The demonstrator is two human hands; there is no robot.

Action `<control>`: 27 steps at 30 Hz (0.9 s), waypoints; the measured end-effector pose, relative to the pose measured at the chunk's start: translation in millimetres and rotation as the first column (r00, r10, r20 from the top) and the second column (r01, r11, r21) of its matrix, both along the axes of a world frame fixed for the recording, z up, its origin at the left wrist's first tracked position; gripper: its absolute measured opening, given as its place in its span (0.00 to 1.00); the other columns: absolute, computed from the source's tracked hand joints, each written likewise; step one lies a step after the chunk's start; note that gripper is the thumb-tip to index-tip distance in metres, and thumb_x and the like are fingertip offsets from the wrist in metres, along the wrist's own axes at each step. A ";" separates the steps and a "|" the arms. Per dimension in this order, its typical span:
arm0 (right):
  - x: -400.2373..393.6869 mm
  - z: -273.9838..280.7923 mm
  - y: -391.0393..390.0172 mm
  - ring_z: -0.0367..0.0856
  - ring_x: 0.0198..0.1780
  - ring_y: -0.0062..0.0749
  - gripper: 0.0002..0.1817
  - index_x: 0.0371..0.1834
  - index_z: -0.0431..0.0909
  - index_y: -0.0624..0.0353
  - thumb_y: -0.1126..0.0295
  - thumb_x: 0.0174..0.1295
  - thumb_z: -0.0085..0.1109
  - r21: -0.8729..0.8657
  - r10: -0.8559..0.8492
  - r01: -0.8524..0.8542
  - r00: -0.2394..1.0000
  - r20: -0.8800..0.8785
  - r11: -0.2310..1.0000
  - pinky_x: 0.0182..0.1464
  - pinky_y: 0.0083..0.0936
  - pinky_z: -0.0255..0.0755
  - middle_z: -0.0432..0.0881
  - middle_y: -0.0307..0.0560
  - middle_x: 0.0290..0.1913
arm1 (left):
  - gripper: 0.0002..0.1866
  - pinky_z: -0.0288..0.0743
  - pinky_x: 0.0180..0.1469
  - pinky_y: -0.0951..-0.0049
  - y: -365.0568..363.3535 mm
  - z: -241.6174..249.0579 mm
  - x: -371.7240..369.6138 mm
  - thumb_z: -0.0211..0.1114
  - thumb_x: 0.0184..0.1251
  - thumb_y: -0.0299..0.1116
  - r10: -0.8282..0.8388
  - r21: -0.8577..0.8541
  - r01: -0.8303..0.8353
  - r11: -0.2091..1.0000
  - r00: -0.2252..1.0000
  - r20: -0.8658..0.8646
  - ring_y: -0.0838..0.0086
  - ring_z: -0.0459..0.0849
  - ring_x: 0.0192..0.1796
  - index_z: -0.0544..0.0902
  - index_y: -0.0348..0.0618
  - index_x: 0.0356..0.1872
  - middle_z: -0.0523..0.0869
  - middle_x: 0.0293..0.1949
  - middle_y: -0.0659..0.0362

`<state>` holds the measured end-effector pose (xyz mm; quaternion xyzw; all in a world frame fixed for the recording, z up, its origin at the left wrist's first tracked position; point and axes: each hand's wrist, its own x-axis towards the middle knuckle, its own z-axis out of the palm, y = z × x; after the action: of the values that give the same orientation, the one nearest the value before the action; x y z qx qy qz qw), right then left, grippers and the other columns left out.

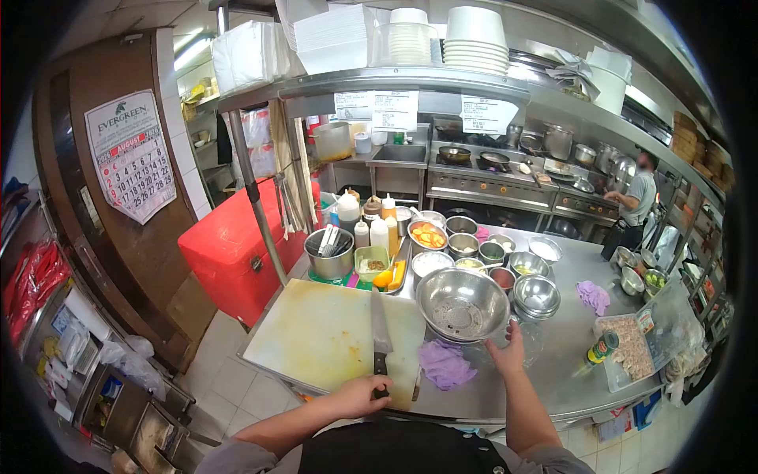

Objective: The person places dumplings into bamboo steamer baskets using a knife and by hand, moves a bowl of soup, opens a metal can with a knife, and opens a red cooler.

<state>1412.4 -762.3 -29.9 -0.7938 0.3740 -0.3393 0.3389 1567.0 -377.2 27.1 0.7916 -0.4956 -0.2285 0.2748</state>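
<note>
My left hand (362, 398) is wrapped round the dark handle of a kitchen knife (380, 324), whose broad blade lies over the right side of a stained cutting board (312, 320) and points away from me. My right hand (508, 352) has its thumb and fingers apart, fingertips right by the lower right rim of a steel colander (442, 294). Beside those fingers is a clear plastic piece (530, 346) on the steel counter. Between my hands lies a crumpled purple cloth (445, 366).
Steel bowls (536, 296), squeeze bottles (379, 233) and a bowl of orange slices (427, 235) crowd the counter behind. At right are a can (602, 347) and a plastic tub (629, 385) of pale pieces. A red cooler (229, 245) stands left; a person (636, 201) works by the stoves.
</note>
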 end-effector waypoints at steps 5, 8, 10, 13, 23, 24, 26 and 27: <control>6.9 7.2 7.4 0.80 0.63 0.52 0.54 0.77 0.63 0.64 0.59 0.47 0.84 0.014 0.106 -0.107 0.994 0.028 0.994 0.64 0.42 0.76 0.76 0.62 0.67 | 0.24 0.85 0.47 0.64 5.1 -8.3 -17.1 0.71 0.72 0.46 0.026 0.007 -0.026 1.000 1.000 0.007 0.67 0.90 0.40 0.79 0.46 0.63 0.89 0.51 0.51; 12.0 7.7 11.3 0.80 0.62 0.51 0.55 0.76 0.63 0.64 0.59 0.45 0.86 -0.018 0.148 -0.147 0.987 0.067 0.989 0.65 0.42 0.76 0.77 0.61 0.65 | 0.23 0.85 0.49 0.65 6.6 -13.9 -28.2 0.71 0.73 0.44 0.038 -0.013 -0.038 0.999 0.999 -0.015 0.65 0.91 0.42 0.79 0.46 0.63 0.90 0.50 0.51; 16.5 5.7 9.1 0.80 0.63 0.51 0.57 0.76 0.63 0.64 0.59 0.43 0.87 -0.036 0.168 -0.165 0.980 0.103 0.986 0.65 0.42 0.76 0.78 0.60 0.65 | 0.23 0.85 0.48 0.66 7.1 -7.6 -36.7 0.72 0.72 0.43 0.069 -0.036 -0.070 0.997 0.997 -0.033 0.66 0.91 0.42 0.79 0.45 0.62 0.90 0.48 0.51; 22.7 1.2 6.9 0.79 0.65 0.49 0.58 0.76 0.62 0.65 0.59 0.43 0.88 0.080 0.267 -0.291 0.937 0.226 0.953 0.67 0.41 0.74 0.79 0.59 0.65 | 0.22 0.85 0.48 0.67 8.5 0.3 -40.9 0.72 0.72 0.40 0.108 -0.048 -0.113 0.992 0.990 -0.092 0.68 0.90 0.41 0.80 0.44 0.62 0.91 0.47 0.52; 22.2 -13.4 17.2 0.79 0.67 0.45 0.48 0.73 0.65 0.65 0.64 0.50 0.84 0.322 0.241 -0.234 0.970 0.020 0.917 0.67 0.38 0.74 0.79 0.58 0.66 | 0.21 0.84 0.44 0.64 5.4 29.4 -19.4 0.71 0.71 0.37 0.170 -0.083 -0.179 0.980 0.980 -0.107 0.65 0.89 0.39 0.83 0.40 0.60 0.90 0.45 0.51; 21.4 -10.4 21.2 0.79 0.66 0.45 0.47 0.72 0.67 0.65 0.64 0.51 0.84 0.279 0.207 -0.199 0.978 0.000 0.939 0.67 0.38 0.74 0.80 0.58 0.65 | 0.20 0.83 0.43 0.64 3.0 39.4 -18.0 0.71 0.70 0.37 0.179 -0.111 -0.193 0.975 0.977 -0.119 0.65 0.88 0.37 0.83 0.41 0.59 0.89 0.44 0.52; 27.0 -6.5 24.5 0.80 0.65 0.46 0.44 0.69 0.70 0.66 0.62 0.52 0.83 0.170 0.143 -0.138 0.990 -0.012 0.976 0.66 0.38 0.74 0.82 0.58 0.62 | 0.19 0.82 0.41 0.64 1.8 42.9 -13.2 0.71 0.70 0.37 0.176 -0.150 -0.192 0.970 0.978 -0.115 0.66 0.87 0.36 0.83 0.41 0.58 0.89 0.43 0.53; 30.6 -8.5 23.7 0.81 0.65 0.46 0.43 0.69 0.70 0.66 0.61 0.53 0.83 0.150 0.176 -0.184 0.982 0.065 0.971 0.65 0.38 0.75 0.83 0.58 0.62 | 0.19 0.83 0.42 0.65 2.0 42.2 -8.9 0.71 0.70 0.36 0.163 -0.156 -0.177 0.972 0.981 -0.102 0.68 0.88 0.37 0.83 0.39 0.58 0.89 0.44 0.53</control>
<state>1443.0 -738.6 -38.4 -0.7867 0.3168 -0.2971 0.4387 1558.0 -375.3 69.3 0.7950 -0.4303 -0.1972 0.3793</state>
